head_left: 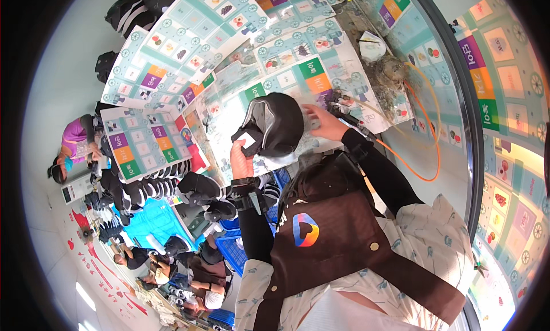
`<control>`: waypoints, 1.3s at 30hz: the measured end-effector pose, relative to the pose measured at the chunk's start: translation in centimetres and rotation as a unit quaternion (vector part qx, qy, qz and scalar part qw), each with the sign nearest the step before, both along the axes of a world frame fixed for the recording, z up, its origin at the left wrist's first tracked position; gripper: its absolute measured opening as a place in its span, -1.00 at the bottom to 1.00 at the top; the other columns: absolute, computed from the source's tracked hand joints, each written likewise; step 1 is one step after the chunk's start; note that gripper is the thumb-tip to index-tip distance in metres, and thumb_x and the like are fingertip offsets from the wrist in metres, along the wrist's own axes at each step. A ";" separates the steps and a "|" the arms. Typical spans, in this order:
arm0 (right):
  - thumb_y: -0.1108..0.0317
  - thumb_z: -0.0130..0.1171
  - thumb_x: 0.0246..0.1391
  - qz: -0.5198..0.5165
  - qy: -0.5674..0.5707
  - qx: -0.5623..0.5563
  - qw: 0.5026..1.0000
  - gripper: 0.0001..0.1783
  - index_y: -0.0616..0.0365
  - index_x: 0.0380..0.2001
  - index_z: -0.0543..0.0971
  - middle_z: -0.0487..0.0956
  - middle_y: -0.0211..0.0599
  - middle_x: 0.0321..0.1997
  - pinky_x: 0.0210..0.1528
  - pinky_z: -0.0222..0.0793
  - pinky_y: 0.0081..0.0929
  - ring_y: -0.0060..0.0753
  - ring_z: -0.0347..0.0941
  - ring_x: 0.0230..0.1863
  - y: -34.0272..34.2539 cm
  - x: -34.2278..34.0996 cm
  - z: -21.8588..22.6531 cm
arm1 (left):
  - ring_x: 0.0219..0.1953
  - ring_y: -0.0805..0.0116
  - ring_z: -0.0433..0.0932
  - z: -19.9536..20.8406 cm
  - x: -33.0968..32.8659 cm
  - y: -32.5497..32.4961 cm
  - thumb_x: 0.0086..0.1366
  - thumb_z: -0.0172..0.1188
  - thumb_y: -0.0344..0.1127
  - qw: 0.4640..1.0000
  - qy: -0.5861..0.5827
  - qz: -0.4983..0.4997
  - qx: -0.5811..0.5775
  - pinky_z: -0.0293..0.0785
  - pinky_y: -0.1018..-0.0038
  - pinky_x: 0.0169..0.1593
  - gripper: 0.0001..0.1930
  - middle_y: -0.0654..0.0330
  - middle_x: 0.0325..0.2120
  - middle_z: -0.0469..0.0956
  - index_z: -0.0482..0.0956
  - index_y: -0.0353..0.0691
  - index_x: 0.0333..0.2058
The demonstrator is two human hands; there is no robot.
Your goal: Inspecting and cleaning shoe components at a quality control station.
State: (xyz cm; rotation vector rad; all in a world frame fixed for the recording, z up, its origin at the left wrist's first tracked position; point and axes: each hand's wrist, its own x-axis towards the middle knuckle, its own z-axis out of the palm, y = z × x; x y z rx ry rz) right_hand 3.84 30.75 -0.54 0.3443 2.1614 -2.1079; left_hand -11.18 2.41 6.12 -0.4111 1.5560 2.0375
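Observation:
A black cap (285, 125) is held over the bright worktable, its opening and grey inner lining facing left. My left hand (241, 161) grips its lower left edge, close to a small white label (246, 140). Just right of the cap, my right hand (324, 123) is open with its fingers apart, holding nothing that I can see. Beyond that hand a dark hand tool (341, 103) lies on the table, next to an orange hose (438, 153).
Upright printed boards (183, 39) stand along the table's far left. Loose thread waste (391, 73) and a white face mask (372, 46) lie at the far right. Several stacked black caps (150, 188) and a blue crate (231, 253) are to my left. Several people work farther off.

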 end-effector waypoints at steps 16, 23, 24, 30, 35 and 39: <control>0.45 0.14 -0.10 -0.337 -0.082 0.199 0.916 -0.69 0.23 -0.21 0.62 0.66 -0.26 -0.37 -0.17 0.52 -0.17 -0.17 0.60 -0.34 5.4 3.2 -6.4 | -0.46 0.18 0.71 -5.9 -4.0 4.2 0.31 0.03 -0.13 0.964 -0.071 -0.114 -0.231 0.65 0.42 -0.45 -0.64 -0.03 -0.38 0.67 0.45 -0.36 -0.14; 0.47 0.23 -0.10 -0.122 -0.051 -0.064 0.989 -0.62 0.27 -0.12 0.59 0.64 -0.35 -0.41 -0.36 0.38 -0.51 -0.53 0.50 -0.45 1.8 3.4 1.4 | -0.46 0.18 0.71 -6.6 -3.6 4.3 0.32 0.01 -0.12 0.963 -0.081 -0.119 -0.227 0.57 0.37 -0.42 -0.65 -0.04 -0.40 0.65 0.42 -0.36 -0.19; 0.47 0.23 -0.10 -0.124 -0.051 -0.064 0.989 -0.62 0.27 -0.12 0.59 0.64 -0.35 -0.41 -0.36 0.38 -0.51 -0.53 0.50 -0.45 1.8 3.5 0.8 | -0.45 0.17 0.71 -6.3 -3.8 4.5 0.32 0.01 -0.12 0.962 -0.082 -0.124 -0.227 0.57 0.36 -0.39 -0.64 -0.04 -0.40 0.65 0.42 -0.37 -0.18; 0.44 0.25 -0.06 -0.039 -0.044 -0.087 0.994 -0.52 0.31 0.01 0.56 0.61 -0.23 -0.36 -0.26 0.42 -0.47 -0.40 0.52 -0.41 3.9 4.0 1.6 | -0.42 0.15 0.71 -5.9 -3.6 4.6 0.33 0.01 -0.13 0.963 -0.091 -0.120 -0.225 0.56 0.36 -0.35 -0.65 -0.05 -0.37 0.65 0.40 -0.37 -0.18; 0.44 0.26 -0.12 -0.138 0.005 0.030 0.990 -0.53 0.25 -0.04 0.57 0.60 -0.20 -0.36 -0.17 0.41 -0.44 -0.36 0.55 -0.30 4.9 4.3 0.7 | -0.40 0.14 0.72 -5.9 -3.9 3.7 0.33 0.02 -0.16 0.963 -0.107 -0.131 -0.210 0.58 0.38 -0.38 -0.69 -0.04 -0.38 0.63 0.38 -0.36 -0.19; 0.38 0.23 -0.13 -0.049 -0.035 0.062 0.996 -0.56 0.22 -0.09 0.57 0.58 -0.07 -0.35 -0.15 0.41 -0.37 -0.07 0.52 -0.30 5.5 4.9 1.3 | -0.41 0.14 0.71 -5.7 -3.8 3.3 0.34 0.01 -0.18 0.970 -0.107 -0.112 -0.189 0.61 0.39 -0.39 -0.70 -0.05 -0.36 0.63 0.37 -0.36 -0.17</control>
